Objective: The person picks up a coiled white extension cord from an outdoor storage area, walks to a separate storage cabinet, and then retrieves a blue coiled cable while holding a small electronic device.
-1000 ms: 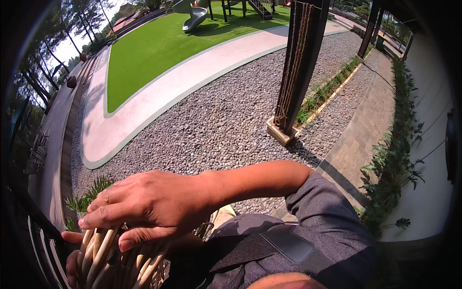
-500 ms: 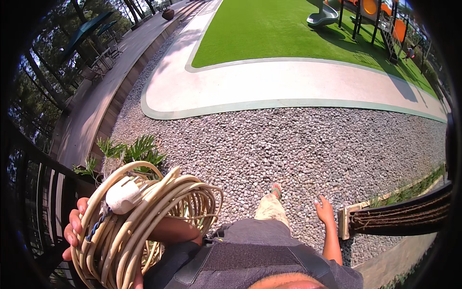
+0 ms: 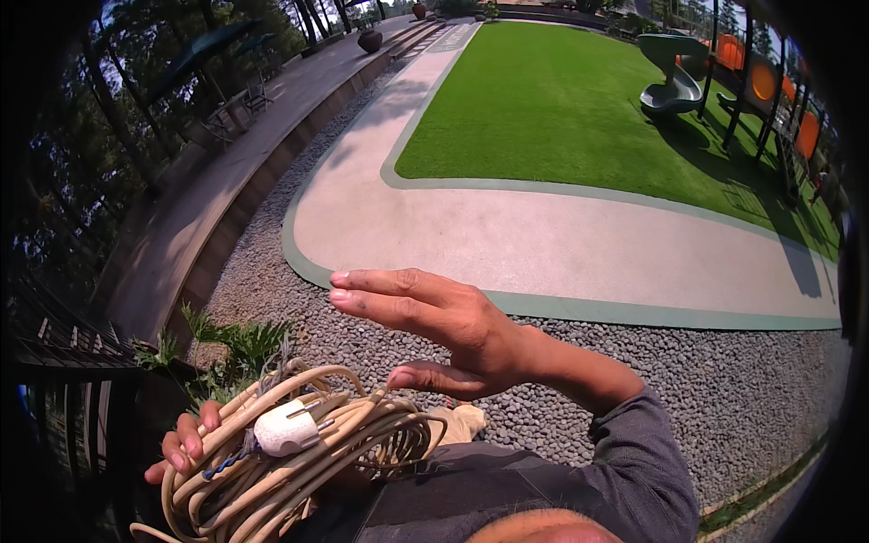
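A thick coil of beige electrical cable (image 3: 272, 493) hangs at my lower left, gripped by my left hand (image 3: 186, 443), whose fingers curl over its outer loops. On top of the coil lies a white plug (image 3: 288, 427) with its metal prongs pointing right. A short twist of blue wire (image 3: 222, 468) shows beside the plug. My right hand (image 3: 444, 330) is raised in front of me, just above and right of the coil. Its fingers stretch out to the left with the thumb apart below, and nothing is in it.
Grey pebbles (image 3: 579, 389) cover the ground around me. Ahead, a pale path (image 3: 543, 240) with a green border bends round a lawn (image 3: 525, 109). A slide (image 3: 672, 86) stands far right. Leafy plants (image 3: 240, 344), a dark railing (image 3: 77, 398) and a wooden deck (image 3: 195, 199) lie left.
My right hand has risen from my right side to the front, near the coil. The view has tilted up, showing more lawn. The coil stays in my left hand.
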`<act>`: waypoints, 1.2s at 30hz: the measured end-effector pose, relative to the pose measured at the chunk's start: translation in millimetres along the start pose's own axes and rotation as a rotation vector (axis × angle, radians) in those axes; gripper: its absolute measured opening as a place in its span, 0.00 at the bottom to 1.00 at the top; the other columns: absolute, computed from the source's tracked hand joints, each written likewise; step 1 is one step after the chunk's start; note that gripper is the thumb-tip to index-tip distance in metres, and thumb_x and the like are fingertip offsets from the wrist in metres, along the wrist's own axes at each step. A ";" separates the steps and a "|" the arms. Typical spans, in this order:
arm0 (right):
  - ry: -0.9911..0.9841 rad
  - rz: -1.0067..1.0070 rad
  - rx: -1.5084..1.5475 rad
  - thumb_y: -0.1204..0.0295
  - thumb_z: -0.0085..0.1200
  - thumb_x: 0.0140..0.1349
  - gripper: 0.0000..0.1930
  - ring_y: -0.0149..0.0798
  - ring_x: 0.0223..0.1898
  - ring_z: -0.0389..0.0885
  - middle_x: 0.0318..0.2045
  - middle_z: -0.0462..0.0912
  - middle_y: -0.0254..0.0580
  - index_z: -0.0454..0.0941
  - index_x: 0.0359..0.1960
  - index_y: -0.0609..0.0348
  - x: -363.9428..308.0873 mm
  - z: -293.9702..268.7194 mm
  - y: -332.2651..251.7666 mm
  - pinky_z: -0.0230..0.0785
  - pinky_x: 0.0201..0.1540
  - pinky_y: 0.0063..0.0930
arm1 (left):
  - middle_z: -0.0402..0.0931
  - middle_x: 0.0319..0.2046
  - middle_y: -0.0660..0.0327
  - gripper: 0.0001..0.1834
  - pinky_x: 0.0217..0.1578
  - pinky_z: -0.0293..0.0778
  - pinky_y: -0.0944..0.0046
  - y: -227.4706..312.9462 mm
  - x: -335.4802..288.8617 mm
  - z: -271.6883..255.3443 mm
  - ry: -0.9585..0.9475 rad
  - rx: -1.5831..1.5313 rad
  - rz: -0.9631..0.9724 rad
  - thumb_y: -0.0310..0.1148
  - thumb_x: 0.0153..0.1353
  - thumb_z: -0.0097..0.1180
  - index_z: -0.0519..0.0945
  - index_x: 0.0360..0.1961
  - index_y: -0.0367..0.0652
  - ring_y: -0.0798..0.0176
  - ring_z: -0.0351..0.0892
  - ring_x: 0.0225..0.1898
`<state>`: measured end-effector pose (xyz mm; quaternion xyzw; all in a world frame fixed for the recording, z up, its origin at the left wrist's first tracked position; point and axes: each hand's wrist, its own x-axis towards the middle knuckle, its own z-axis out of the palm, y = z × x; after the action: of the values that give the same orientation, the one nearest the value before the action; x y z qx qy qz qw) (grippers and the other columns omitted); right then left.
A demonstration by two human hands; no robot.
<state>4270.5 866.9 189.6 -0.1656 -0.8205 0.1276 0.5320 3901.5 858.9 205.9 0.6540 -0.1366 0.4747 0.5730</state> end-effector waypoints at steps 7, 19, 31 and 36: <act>-0.073 -0.353 0.385 0.70 0.56 0.68 0.25 0.55 0.54 0.82 0.62 0.76 0.55 0.73 0.67 0.52 118.2 50.7 238.2 0.78 0.51 0.44 | 0.74 0.56 0.56 0.29 0.69 0.56 0.46 -162.2 70.3 -190.3 0.132 0.025 0.151 0.59 0.76 0.35 0.76 0.62 0.53 0.50 0.64 0.62; -0.096 -0.360 0.105 0.69 0.54 0.62 0.30 0.54 0.58 0.82 0.65 0.75 0.54 0.71 0.68 0.58 239.7 -26.7 628.9 0.80 0.58 0.42 | 0.77 0.52 0.52 0.38 0.68 0.56 0.44 -308.4 240.5 -504.2 0.356 -0.020 0.080 0.64 0.77 0.26 0.80 0.57 0.47 0.48 0.65 0.61; -0.255 -0.215 0.222 0.67 0.55 0.66 0.21 0.46 0.49 0.87 0.60 0.82 0.49 0.77 0.61 0.58 350.4 -11.9 1007.9 0.83 0.39 0.37 | 0.64 0.63 0.50 0.59 0.70 0.60 0.48 -462.6 353.1 -806.5 0.820 -0.075 0.780 0.54 0.44 0.80 0.59 0.69 0.36 0.51 0.65 0.65; -0.297 -0.146 0.227 0.68 0.53 0.67 0.25 0.46 0.54 0.85 0.63 0.79 0.47 0.73 0.68 0.52 349.9 43.3 1131.6 0.82 0.48 0.39 | 0.72 0.52 0.59 0.51 0.60 0.68 0.56 -499.9 315.4 -947.6 0.850 -0.094 0.680 0.55 0.46 0.77 0.65 0.63 0.37 0.60 0.75 0.53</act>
<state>4252.1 2040.7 26.5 -0.0237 -0.8801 0.2034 0.4284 3984.3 1960.1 39.6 0.2971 -0.1179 0.8491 0.4206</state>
